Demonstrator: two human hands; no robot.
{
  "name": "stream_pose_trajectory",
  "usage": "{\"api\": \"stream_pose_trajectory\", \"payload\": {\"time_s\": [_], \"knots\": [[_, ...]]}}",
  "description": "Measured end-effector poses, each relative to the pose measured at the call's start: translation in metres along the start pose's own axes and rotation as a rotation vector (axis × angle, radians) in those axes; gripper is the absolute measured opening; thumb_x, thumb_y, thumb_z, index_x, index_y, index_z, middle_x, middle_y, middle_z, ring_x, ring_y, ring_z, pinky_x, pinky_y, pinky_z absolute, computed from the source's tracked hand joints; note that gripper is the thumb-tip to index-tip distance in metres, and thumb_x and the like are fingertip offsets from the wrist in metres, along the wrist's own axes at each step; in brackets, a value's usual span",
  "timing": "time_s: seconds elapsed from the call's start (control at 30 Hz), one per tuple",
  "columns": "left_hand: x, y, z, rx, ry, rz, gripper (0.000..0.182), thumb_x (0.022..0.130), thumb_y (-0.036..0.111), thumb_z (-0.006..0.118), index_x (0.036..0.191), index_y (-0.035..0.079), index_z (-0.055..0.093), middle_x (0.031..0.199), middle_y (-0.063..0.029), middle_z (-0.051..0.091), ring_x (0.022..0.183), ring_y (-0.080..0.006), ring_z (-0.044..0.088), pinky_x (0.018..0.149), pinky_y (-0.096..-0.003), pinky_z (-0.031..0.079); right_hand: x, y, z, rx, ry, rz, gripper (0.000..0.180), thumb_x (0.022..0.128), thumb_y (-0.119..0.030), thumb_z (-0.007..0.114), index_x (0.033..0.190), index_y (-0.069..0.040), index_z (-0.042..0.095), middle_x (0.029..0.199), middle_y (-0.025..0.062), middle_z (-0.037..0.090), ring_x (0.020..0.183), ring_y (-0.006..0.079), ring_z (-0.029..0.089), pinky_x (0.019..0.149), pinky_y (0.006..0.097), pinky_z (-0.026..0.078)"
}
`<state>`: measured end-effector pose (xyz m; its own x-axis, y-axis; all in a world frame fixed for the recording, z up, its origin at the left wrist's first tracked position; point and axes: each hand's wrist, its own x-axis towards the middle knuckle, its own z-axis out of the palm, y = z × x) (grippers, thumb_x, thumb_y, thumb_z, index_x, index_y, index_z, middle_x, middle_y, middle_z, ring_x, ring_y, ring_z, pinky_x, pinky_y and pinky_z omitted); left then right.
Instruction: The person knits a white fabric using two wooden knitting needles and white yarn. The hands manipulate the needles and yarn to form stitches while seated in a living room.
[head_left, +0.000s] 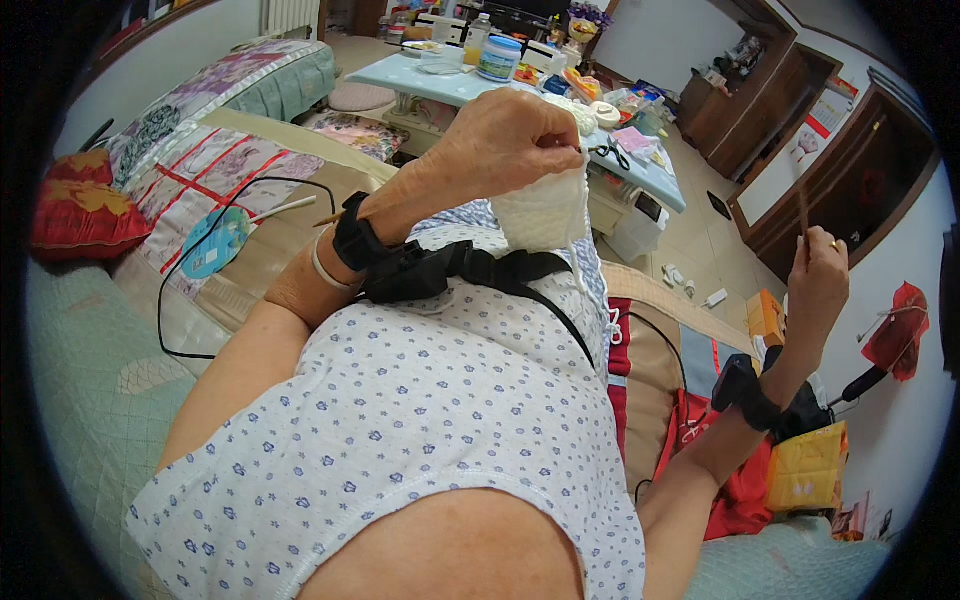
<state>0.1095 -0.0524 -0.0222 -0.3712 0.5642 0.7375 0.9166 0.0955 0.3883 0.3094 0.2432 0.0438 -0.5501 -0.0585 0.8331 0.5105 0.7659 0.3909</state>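
Observation:
My left hand (517, 135) is raised in front of me, its fingers closed on a white knitted piece (540, 214) that hangs below them. A thin pointed knitting needle (327, 220) shows its tip beside my left wrist; most of it is hidden behind the forearm. A strand of white yarn (576, 266) runs down from the knitting across my lap. Off to the right, apart from the knitting, my right hand (821, 274) pinches a thin brown needle (803, 210) that points up and looks blurred.
Ahead stands a pale blue table (450, 84) crowded with a lidded tub (499, 58), a bottle (477, 37), white yarn (574, 114) and scissors (613, 156). A blue hand fan (215, 241) and red cushion (88, 206) lie left. Yellow packaging (806, 469) is at right.

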Motion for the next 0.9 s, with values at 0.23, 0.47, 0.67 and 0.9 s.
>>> {"api": "stream_pose_trajectory", "payload": {"time_s": [0.23, 0.47, 0.67, 0.9], "knots": [[0.010, -0.002, 0.000, -0.164, 0.003, -0.050, 0.017, 0.086, 0.018, 0.064, 0.089, 0.002, 0.067, 0.073, -0.0017, 0.062, 0.065, -0.0066, 0.054, 0.058, -0.0224, 0.045, -0.027, -0.070, 0.040, 1.508, 0.017, 0.294, 0.018, 0.091, -0.010, 0.057, 0.105, -0.005, 0.067, 0.078, 0.0025, 0.064, 0.063, 0.0071, 0.056, 0.055, 0.0185, 0.042], [0.015, -0.009, -0.009, -0.233, 0.031, -0.067, 0.016, 0.087, 0.019, 0.063, 0.090, 0.003, 0.067, 0.075, 0.0003, 0.061, 0.067, -0.0041, 0.055, 0.058, -0.0185, 0.043, -0.034, -0.188, 0.033, 2.137, -0.185, 0.246, 0.030, 0.099, -0.024, 0.039, 0.110, -0.001, 0.055, 0.099, 0.0117, 0.062, 0.094, 0.0194, 0.060, 0.083, 0.0350, 0.047], [0.019, -0.014, -0.005, -0.347, 0.027, -0.103, 0.016, 0.087, 0.018, 0.063, 0.091, 0.003, 0.066, 0.076, 0.0000, 0.063, 0.067, -0.0046, 0.056, 0.058, -0.0182, 0.044, -0.030, -0.177, 0.019, 2.727, -0.231, 0.060, 0.053, 0.099, -0.046, 0.025, 0.122, -0.005, 0.047, 0.107, 0.0154, 0.058, 0.097, 0.0251, 0.055, 0.077, 0.0408, 0.047], [0.014, -0.004, 0.003, -0.371, -0.021, -0.115, 0.016, 0.087, 0.019, 0.063, 0.090, 0.004, 0.066, 0.076, 0.0000, 0.063, 0.069, -0.0047, 0.057, 0.061, -0.0186, 0.046, -0.012, -0.139, -0.027, 2.599, 0.164, -0.046, 0.066, 0.095, -0.056, 0.026, 0.135, -0.005, 0.039, 0.117, 0.0163, 0.048, 0.110, 0.0275, 0.044, 0.074, 0.0439, 0.047]]}}
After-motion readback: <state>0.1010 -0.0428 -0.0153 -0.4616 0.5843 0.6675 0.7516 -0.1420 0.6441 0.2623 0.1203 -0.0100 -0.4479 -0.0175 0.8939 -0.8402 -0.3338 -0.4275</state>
